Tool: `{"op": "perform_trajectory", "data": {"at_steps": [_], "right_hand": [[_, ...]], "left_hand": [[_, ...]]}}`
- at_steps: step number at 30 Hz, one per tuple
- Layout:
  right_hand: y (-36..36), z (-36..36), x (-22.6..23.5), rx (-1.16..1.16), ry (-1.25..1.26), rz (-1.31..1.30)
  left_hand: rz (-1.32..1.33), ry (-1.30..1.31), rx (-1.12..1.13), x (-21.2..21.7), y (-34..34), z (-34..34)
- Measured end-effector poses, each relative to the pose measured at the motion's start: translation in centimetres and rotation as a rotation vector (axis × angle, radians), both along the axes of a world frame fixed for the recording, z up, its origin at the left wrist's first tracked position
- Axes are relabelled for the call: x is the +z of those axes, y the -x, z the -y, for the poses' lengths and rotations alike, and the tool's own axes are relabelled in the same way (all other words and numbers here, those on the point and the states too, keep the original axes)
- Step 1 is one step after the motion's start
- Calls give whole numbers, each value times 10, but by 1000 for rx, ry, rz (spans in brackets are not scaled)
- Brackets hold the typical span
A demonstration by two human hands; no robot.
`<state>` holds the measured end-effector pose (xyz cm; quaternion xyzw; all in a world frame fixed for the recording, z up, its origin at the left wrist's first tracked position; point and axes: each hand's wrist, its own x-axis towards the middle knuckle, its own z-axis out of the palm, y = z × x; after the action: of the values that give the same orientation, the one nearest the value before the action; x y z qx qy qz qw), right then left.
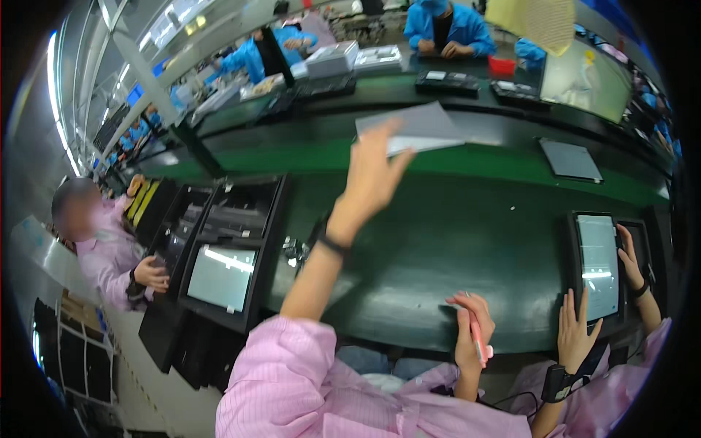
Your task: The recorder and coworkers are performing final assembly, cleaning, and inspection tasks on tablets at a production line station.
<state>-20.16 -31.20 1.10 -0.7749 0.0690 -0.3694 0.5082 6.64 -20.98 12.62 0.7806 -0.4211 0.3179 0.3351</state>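
My left hand (pixel 369 179) is stretched far forward over the bench, blurred. Its fingers lie across the left end of a thin grey tablet-like panel (pixel 431 128), with the thumb at the near edge; the hold is partly hidden. A pale strip shows along the panel's lower side. Close to my body, my right hand (pixel 473 332) is closed around a slim pink-orange pen-like tool (pixel 478 339) with a pale tip pointing up and left. A black band circles my left wrist.
At right, a co-worker's hands flank a lit tablet (pixel 599 266). Another grey tablet (pixel 571 159) lies on the far strip. Left are black trays (pixel 244 208), a bright-screened tablet (pixel 221 277) and a person in pink. Small dark parts (pixel 296 250) sit beside my forearm on the green bench (pixel 438 233).
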Motion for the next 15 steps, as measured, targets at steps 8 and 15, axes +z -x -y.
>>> {"op": "perform_trajectory", "data": {"at_steps": [8,15], "right_hand": [[-47,-57,31,-35,343,-112],[-49,-114,47,81,458,1]], "left_hand": [[-1271,45,-281,-59,226,-105],[-1083,53,-22,-63,249,-155]]}}
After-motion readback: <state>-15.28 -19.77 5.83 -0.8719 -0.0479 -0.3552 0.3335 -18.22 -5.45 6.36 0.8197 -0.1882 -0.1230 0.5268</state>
